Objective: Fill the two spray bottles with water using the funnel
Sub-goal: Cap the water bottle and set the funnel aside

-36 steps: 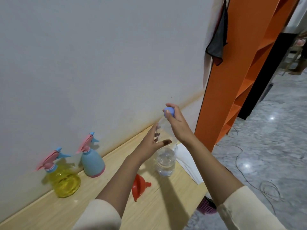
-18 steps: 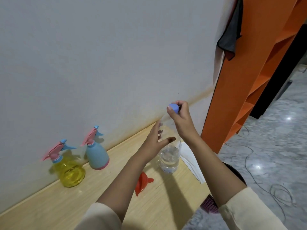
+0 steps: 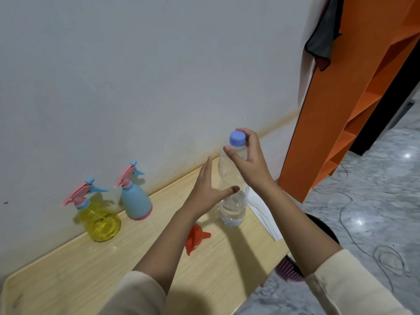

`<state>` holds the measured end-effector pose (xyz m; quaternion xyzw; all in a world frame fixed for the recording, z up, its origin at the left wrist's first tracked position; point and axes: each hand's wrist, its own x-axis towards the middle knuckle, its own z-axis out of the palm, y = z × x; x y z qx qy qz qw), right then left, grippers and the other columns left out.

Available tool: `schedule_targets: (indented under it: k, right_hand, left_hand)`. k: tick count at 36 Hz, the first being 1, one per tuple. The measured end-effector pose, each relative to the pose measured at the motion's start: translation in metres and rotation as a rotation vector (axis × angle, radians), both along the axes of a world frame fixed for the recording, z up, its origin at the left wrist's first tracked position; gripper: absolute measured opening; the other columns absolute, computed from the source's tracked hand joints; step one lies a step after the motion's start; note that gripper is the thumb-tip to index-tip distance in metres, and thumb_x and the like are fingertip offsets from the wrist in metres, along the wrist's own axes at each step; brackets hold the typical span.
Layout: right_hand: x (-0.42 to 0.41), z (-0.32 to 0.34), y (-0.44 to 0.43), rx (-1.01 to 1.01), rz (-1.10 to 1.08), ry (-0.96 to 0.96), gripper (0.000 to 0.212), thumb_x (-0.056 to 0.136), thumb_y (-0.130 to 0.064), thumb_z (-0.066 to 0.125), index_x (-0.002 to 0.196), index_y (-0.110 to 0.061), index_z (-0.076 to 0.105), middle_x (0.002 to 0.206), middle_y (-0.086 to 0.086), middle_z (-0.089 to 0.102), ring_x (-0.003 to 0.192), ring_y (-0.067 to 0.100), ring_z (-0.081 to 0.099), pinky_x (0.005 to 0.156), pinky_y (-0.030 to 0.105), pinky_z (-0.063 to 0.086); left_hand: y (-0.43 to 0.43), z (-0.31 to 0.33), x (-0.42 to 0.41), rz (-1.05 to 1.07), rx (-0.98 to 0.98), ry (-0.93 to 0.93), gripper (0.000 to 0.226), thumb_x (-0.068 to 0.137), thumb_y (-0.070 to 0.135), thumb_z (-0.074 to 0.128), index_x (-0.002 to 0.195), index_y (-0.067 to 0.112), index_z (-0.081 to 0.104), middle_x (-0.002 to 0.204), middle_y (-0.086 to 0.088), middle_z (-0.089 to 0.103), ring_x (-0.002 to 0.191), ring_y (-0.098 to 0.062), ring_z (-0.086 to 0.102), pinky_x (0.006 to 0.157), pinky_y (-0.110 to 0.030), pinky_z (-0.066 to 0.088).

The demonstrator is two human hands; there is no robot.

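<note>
Fingers (image 3: 248, 133) of your right hand (image 3: 248, 165) curled round the top of the water bottle (image 3: 234, 206). Your thumb pressed the neck just under the blue cap (image 3: 237, 137), and your forefinger arched behind the cap. Your left hand (image 3: 204, 193) lay open against the bottle's left side, its fingers (image 3: 207, 170) straight and your thumb stretched across the front of the clear wall.

That bottle stood upright on the worktop (image 3: 86, 271), near its right end and close to the wall (image 3: 159, 76). It was clear, ribbed plastic, with water only in its lower part, up to about your left thumb. An orange funnel (image 3: 196, 237) lay on its side just in front of it, partly behind your left forearm, spout pointing right. Farther left stood the blue spray bottle (image 3: 136, 202) with a pink base band, and beside it the yellow spray bottle (image 3: 100, 221). Both were upright with pink-and-blue trigger heads on. I could read no writing on any of them.

Half a second before, your right fingers had wrapped the cap itself and hidden most of it. By this moment the cap showed almost whole, with your thumb lower on the neck. Your left hand had kept its place, and the funnel and both spray bottles had not moved on the worktop.
</note>
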<state>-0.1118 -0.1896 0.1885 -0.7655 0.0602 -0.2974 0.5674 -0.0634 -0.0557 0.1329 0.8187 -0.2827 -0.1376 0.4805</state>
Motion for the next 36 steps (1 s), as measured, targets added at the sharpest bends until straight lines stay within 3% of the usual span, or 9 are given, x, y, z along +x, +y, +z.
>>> schedule_targets:
  k: [3, 6, 12, 17, 22, 24, 27, 32, 36]
  right_hand:
    - [-0.007, -0.012, -0.005, -0.016, 0.027, 0.107, 0.079, 0.080, -0.027, 0.073, 0.141, -0.020, 0.024, 0.143, -0.006, 0.029, 0.132, 0.004, 0.029, 0.105, 0.015, 0.025]
    - [-0.017, -0.036, -0.008, 0.006, 0.057, 0.230, 0.103, 0.072, -0.030, 0.080, 0.147, -0.021, 0.010, 0.152, -0.005, 0.018, 0.138, 0.005, 0.020, 0.111, 0.025, 0.022]
    - [-0.026, -0.068, -0.009, 0.031, 0.034, 0.284, 0.107, 0.065, -0.023, 0.085, 0.145, -0.030, 0.014, 0.129, -0.016, 0.042, 0.128, 0.012, 0.043, 0.108, 0.040, 0.038]
    - [-0.020, -0.071, -0.009, 0.011, -0.052, 0.262, 0.098, 0.061, -0.029, 0.087, 0.139, -0.033, 0.027, 0.126, -0.007, 0.055, 0.116, 0.016, 0.054, 0.101, 0.041, 0.045]
    - [0.000, -0.067, -0.004, -0.034, -0.041, 0.289, 0.097, 0.062, -0.030, 0.086, 0.140, -0.031, 0.028, 0.132, -0.004, 0.055, 0.122, 0.016, 0.052, 0.102, 0.041, 0.044]
    - [0.012, -0.064, 0.000, -0.071, -0.033, 0.304, 0.097, 0.063, -0.029, 0.085, 0.141, -0.030, 0.027, 0.133, -0.004, 0.054, 0.124, 0.016, 0.050, 0.101, 0.041, 0.044]
    - [0.031, -0.060, 0.006, -0.102, -0.041, 0.322, 0.097, 0.064, -0.030, 0.085, 0.141, -0.027, 0.027, 0.132, -0.004, 0.054, 0.123, 0.016, 0.050, 0.100, 0.042, 0.044]
    - [0.070, -0.057, 0.014, -0.089, -0.086, 0.301, 0.095, 0.063, -0.031, 0.085, 0.140, -0.025, 0.029, 0.130, -0.003, 0.057, 0.118, 0.018, 0.054, 0.099, 0.042, 0.046]
    - [0.106, -0.053, 0.026, -0.074, -0.087, 0.282, 0.095, 0.062, -0.032, 0.085, 0.138, -0.031, 0.029, 0.130, -0.005, 0.057, 0.118, 0.016, 0.055, 0.099, 0.042, 0.046]
  left_hand:
    - [0.020, -0.016, 0.005, -0.058, 0.205, -0.035, 0.107, 0.070, 0.059, 0.074, 0.151, 0.028, 0.013, 0.157, 0.008, 0.014, 0.145, -0.010, 0.014, 0.114, -0.030, 0.021]
    - [0.044, -0.044, 0.007, -0.128, 0.537, -0.095, 0.103, 0.070, 0.055, 0.075, 0.150, 0.024, 0.018, 0.154, -0.003, 0.023, 0.141, -0.021, 0.022, 0.113, -0.035, 0.026]
    - [0.070, -0.089, 0.004, -0.177, 0.815, -0.079, 0.103, 0.068, 0.042, 0.079, 0.150, 0.020, 0.021, 0.149, -0.003, 0.029, 0.134, -0.025, 0.031, 0.110, -0.036, 0.032]
    - [0.069, -0.100, 0.007, -0.124, 0.761, -0.064, 0.083, 0.069, 0.029, 0.077, 0.140, 0.018, 0.034, 0.133, -0.001, 0.037, 0.120, -0.022, 0.042, 0.092, -0.034, 0.047]
    - [0.068, -0.097, 0.018, 0.054, 0.479, -0.034, 0.066, 0.069, 0.024, 0.074, 0.127, 0.017, 0.043, 0.117, 0.004, 0.037, 0.109, -0.020, 0.047, 0.081, -0.028, 0.051]
    - [0.069, -0.095, 0.027, 0.110, 0.415, -0.063, 0.064, 0.069, 0.022, 0.076, 0.123, 0.016, 0.043, 0.115, 0.005, 0.036, 0.107, -0.019, 0.048, 0.079, -0.020, 0.047]
    - [0.071, -0.092, 0.043, 0.213, 0.308, -0.041, 0.063, 0.068, 0.024, 0.082, 0.117, 0.020, 0.042, 0.115, 0.003, 0.038, 0.098, -0.014, 0.048, 0.059, -0.006, 0.043]
    - [0.074, -0.097, 0.076, 0.369, 0.217, 0.021, 0.072, 0.063, 0.038, 0.085, 0.117, 0.023, 0.040, 0.116, 0.003, 0.041, 0.103, -0.019, 0.050, 0.085, -0.038, 0.055]
    - [0.072, -0.110, 0.103, 0.479, 0.173, 0.033, 0.076, 0.066, 0.037, 0.084, 0.126, 0.019, 0.040, 0.125, -0.003, 0.042, 0.112, -0.027, 0.049, 0.095, -0.046, 0.049]
